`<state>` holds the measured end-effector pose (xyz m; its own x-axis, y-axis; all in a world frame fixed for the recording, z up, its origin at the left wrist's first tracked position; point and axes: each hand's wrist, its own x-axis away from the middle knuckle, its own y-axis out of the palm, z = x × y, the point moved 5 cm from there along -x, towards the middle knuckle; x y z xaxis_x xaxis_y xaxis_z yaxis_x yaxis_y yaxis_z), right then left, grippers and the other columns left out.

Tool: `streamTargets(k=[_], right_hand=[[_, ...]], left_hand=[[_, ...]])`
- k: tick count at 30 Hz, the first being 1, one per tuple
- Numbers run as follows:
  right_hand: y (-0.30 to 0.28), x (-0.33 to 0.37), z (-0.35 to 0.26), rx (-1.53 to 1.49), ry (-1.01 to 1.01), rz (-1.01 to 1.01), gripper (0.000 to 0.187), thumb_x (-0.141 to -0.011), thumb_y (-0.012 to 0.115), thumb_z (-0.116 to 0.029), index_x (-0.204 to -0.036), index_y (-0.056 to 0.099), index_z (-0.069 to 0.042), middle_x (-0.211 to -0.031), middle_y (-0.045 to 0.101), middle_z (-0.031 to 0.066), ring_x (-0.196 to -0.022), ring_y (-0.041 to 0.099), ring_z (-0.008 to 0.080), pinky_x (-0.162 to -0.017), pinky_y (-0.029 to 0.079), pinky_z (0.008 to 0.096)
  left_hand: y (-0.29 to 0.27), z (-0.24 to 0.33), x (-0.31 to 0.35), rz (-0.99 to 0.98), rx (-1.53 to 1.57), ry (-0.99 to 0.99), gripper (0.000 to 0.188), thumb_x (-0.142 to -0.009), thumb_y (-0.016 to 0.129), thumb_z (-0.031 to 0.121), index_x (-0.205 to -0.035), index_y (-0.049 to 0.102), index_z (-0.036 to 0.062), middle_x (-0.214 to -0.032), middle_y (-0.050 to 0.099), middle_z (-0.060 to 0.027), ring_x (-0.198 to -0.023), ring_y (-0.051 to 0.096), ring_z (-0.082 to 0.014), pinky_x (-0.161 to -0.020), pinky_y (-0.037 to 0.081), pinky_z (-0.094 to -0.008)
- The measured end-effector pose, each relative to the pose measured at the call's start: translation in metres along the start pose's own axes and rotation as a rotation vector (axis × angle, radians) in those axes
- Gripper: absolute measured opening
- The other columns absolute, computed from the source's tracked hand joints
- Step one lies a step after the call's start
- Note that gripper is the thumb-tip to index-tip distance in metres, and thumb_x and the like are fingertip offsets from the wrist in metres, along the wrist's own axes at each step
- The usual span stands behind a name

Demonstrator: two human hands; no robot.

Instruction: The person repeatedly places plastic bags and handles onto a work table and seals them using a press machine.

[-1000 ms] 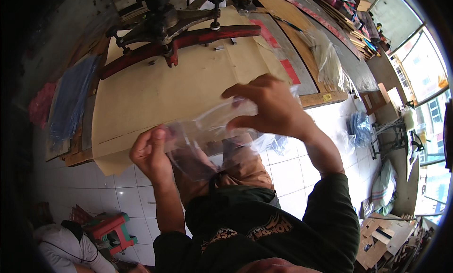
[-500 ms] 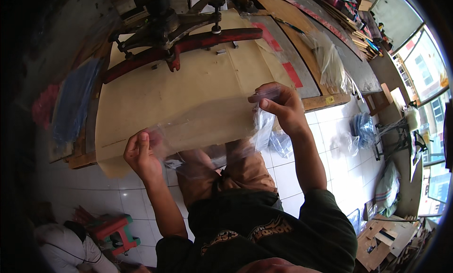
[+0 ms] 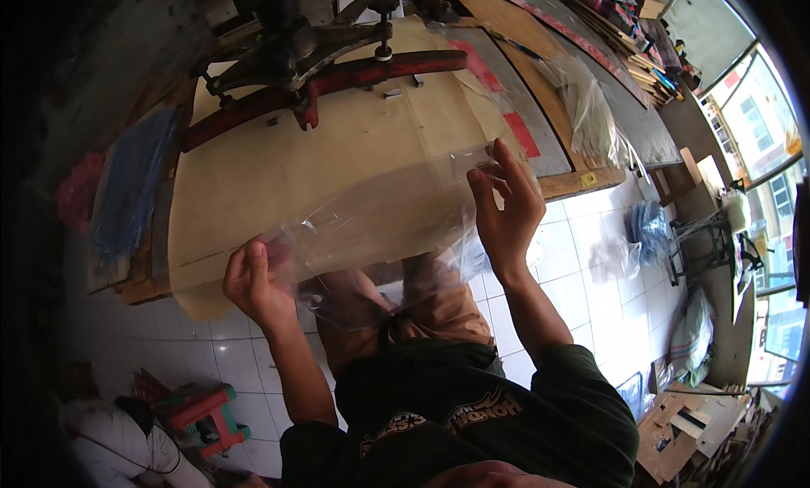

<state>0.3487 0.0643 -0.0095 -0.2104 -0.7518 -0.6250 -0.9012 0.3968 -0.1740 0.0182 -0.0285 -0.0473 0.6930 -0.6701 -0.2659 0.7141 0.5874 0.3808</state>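
A clear, thin plastic sheet (image 3: 384, 208) is stretched between my two hands in front of the worktable's near edge. My left hand (image 3: 257, 287) pinches its left end between thumb and fingers. At its upper right corner, my right hand (image 3: 513, 203) grips the edge, fingers raised and thumb bent in. The lower part of the sheet sags over my lap. Through it I see the tan paper (image 3: 253, 180) spread on the table. Beyond it stands a press with a curved red bar (image 3: 384, 69) and dark metal arms above the paper.
Blue plastic sheets (image 3: 135, 184) lie at the table's left side. A bundle of clear plastic strips (image 3: 591, 108) rests at the right. A red and green stool (image 3: 207, 420) stands on the tiled floor at lower left, beside another person (image 3: 110, 446). Bundled blue plastic (image 3: 648, 226) sits at right.
My right hand has turned and its fingers have risen, lifting the sheet's right corner a little up. The sheet looks more tightly stretched. My left hand has hardly moved.
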Motion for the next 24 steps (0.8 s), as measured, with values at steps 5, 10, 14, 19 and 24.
streamTargets(k=[5,10,14,19,24], right_hand=[[-0.004,0.004,-0.014,0.213,-0.118,0.051,0.055,-0.081,0.080,-0.007,-0.134,0.063,-0.004,-0.119,0.065,0.0162,-0.098,0.067,0.0274,-0.081,0.056,0.0375],[-0.013,-0.005,-0.039,0.331,-0.225,-0.096,0.060,-0.075,0.084,-0.009,-0.132,0.065,-0.011,-0.117,0.061,0.0118,-0.102,0.062,0.0286,-0.084,0.053,0.0396],[-0.024,-0.014,-0.051,0.442,-0.367,-0.205,0.050,-0.074,0.085,-0.009,-0.121,0.072,-0.016,-0.118,0.062,0.0093,-0.101,0.062,0.0280,-0.083,0.054,0.0396],[-0.031,-0.022,-0.052,0.346,-0.315,-0.269,0.034,-0.075,0.085,-0.007,-0.107,0.074,-0.010,-0.119,0.067,0.0107,-0.099,0.070,0.0278,-0.081,0.058,0.0370],[-0.038,-0.027,-0.052,0.331,-0.335,-0.276,0.027,-0.076,0.084,-0.005,-0.101,0.073,-0.005,-0.115,0.071,0.0130,-0.098,0.073,0.0280,-0.082,0.059,0.0361]], left_hand=[[0.001,0.008,0.011,0.014,-0.026,0.067,0.021,-0.091,0.067,0.008,-0.099,0.070,-0.0111,-0.093,0.070,-0.0127,-0.081,0.066,-0.0176,-0.071,0.055,-0.0291],[-0.020,0.005,0.020,0.049,-0.052,0.195,0.018,-0.088,0.067,0.005,-0.095,0.070,-0.0110,-0.091,0.071,-0.0137,-0.084,0.066,-0.0183,-0.077,0.054,-0.0301],[-0.026,0.012,0.028,0.041,-0.093,0.310,0.022,-0.092,0.065,0.008,-0.101,0.066,-0.0118,-0.089,0.070,-0.0161,-0.074,0.067,-0.0215,-0.067,0.056,-0.0318],[-0.018,0.019,0.037,0.061,-0.040,0.245,0.016,-0.086,0.070,0.004,-0.094,0.071,-0.0098,-0.090,0.072,-0.0138,-0.083,0.065,-0.0180,-0.079,0.053,-0.0296],[-0.018,0.016,0.039,0.066,-0.029,0.224,0.016,-0.086,0.070,0.004,-0.094,0.071,-0.0095,-0.089,0.072,-0.0137,-0.083,0.065,-0.0179,-0.079,0.053,-0.0292]])
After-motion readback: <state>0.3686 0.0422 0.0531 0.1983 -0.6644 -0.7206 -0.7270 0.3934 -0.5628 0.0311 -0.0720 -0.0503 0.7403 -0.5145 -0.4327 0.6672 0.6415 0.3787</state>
